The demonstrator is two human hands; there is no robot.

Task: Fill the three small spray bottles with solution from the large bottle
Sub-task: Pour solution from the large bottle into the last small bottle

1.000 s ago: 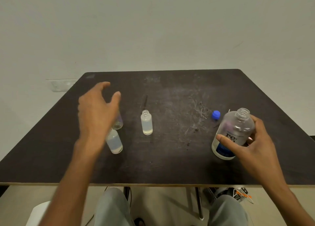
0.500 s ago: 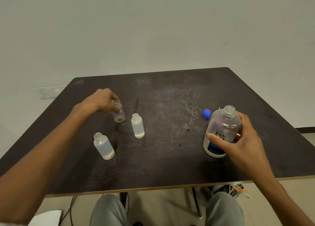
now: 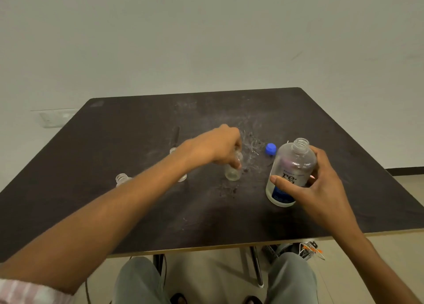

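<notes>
Dark scuffed surface (image 3: 137,212): left hand (image 3: 220,146) grips a small bottle (image 3: 232,172) at centre, right hand (image 3: 321,184) grips the uncapped large bottle (image 3: 291,166), label reading "re", blue cap (image 3: 271,148) just beyond.

Your frame is evenly lit by soft, diffuse light; no single source is visible. Shadows on the dark counter (image 3: 114,166) are faint, with a weak one just below the large bottle (image 3: 291,173) at 4 o'clock. Your left hand (image 3: 220,147) and the small bottle (image 3: 234,168) it holds are smeared by motion blur. Wide-angle distortion bends the counter's edges toward 3 and 9 o'clock. No glare is visible.
</notes>
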